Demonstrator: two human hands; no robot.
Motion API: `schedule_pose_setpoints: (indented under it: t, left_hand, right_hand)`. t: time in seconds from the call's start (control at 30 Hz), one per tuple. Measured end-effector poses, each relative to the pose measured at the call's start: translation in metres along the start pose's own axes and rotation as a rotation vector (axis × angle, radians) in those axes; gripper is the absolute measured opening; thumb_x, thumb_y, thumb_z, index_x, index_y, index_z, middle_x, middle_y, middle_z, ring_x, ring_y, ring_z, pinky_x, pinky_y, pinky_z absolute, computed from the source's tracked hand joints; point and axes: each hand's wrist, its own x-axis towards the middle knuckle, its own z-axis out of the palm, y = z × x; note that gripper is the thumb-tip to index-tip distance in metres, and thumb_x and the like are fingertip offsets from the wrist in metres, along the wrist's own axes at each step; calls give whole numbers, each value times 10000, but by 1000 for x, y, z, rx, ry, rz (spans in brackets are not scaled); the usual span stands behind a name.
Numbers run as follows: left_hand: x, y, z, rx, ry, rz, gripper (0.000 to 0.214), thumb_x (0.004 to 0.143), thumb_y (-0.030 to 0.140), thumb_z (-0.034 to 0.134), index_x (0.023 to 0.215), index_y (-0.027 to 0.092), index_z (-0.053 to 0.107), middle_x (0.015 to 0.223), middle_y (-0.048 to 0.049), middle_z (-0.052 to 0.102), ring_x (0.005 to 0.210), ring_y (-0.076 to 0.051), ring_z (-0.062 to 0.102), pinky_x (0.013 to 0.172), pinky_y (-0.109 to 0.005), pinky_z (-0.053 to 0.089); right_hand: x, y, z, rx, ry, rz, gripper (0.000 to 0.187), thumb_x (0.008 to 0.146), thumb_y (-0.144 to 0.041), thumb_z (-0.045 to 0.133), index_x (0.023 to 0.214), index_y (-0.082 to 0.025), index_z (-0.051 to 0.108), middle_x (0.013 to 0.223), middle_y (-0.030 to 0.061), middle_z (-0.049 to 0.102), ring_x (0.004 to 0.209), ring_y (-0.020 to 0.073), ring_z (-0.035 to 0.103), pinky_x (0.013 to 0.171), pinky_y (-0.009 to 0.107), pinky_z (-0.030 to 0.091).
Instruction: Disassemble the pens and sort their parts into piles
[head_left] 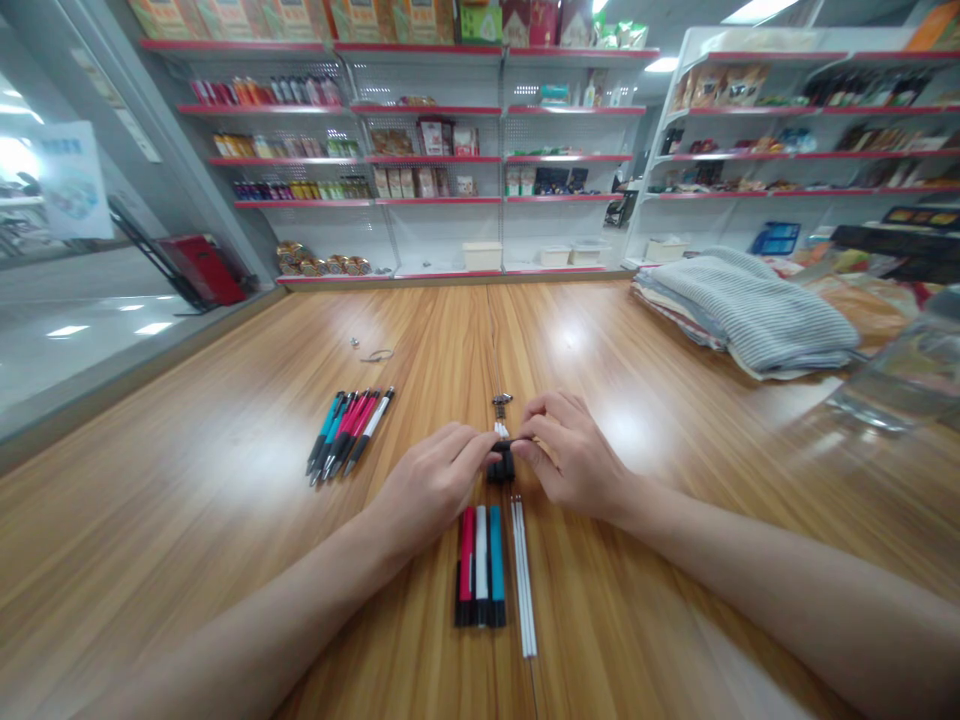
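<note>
My left hand (442, 470) and my right hand (566, 445) meet over the middle of the table. Their fingertips pinch opposite ends of a short black pen grip (508, 445), held roughly level. Just under it lie more black grips (501, 470), partly covered by my fingers. Small white pen parts (500, 430) and tiny metal pieces (502, 399) sit beyond. Nearer to me, red (467, 560), white (481, 565) and blue (496, 565) pen barrels lie side by side. Thin white refills (525, 580) lie to their right.
Several assembled pens (349, 435) lie in a group at left. Behind them are a curved strip (377, 355) and a small bit (355, 343). Folded striped cloth (757, 310) and a clear container (892, 370) occupy the right side. Stocked shelves (427, 160) stand beyond the wooden table (225, 580).
</note>
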Motion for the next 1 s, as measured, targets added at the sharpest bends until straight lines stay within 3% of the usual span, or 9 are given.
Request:
schedule_pose_setpoints:
  t: [0.1, 0.27, 0.43, 0.6, 0.8, 1.0]
  left_hand:
    - [0, 0, -1, -1, 2, -16, 236, 941, 169, 456, 1157, 141, 544, 898, -78, 614, 875, -182, 574, 784, -336, 505]
    - [1, 1, -1, 0, -8, -10, 230, 940, 175, 465, 1151, 140, 547, 899, -73, 615, 867, -177, 567, 788, -334, 499]
    - [0, 0, 1, -4, -4, -33, 218, 937, 171, 465, 1134, 142, 553, 903, -74, 611, 875, -179, 565, 791, -328, 492]
    - [0, 0, 1, 0, -10, -35, 210, 938, 185, 464, 1120, 146, 560, 888, -68, 600, 859, -177, 556, 784, -324, 479]
    - [0, 1, -1, 63, -28, -91, 180, 950, 244, 445, 1014, 165, 592, 808, -48, 558, 769, -161, 531, 708, -295, 450]
    - [0, 1, -2, 86, -41, -97, 173, 958, 247, 425, 954, 171, 580, 798, -39, 549, 746, -153, 511, 688, -285, 419]
  right_hand:
    - [0, -1, 0, 30, 7, 2, 122, 876, -258, 544, 942, -161, 575, 982, 100, 548, 965, 224, 497, 838, 382, 388]
    - [0, 1, 0, 4, -38, 36, 188, 907, -298, 520, 792, -165, 588, 917, 77, 561, 889, 201, 504, 826, 379, 388]
    - [0, 1, 1, 42, -16, 8, 139, 869, -275, 558, 929, -152, 580, 958, 94, 558, 944, 217, 502, 827, 377, 404]
    - [0, 3, 1, 28, -45, 15, 166, 899, -286, 524, 806, -161, 580, 920, 89, 560, 895, 211, 495, 821, 384, 405]
    - [0, 2, 1, 61, -32, -23, 83, 867, -230, 537, 911, -161, 550, 928, 96, 563, 908, 230, 482, 804, 397, 411]
    - [0, 4, 1, 23, -96, -30, 141, 911, -252, 490, 828, -165, 563, 882, 85, 562, 874, 217, 476, 795, 391, 407]
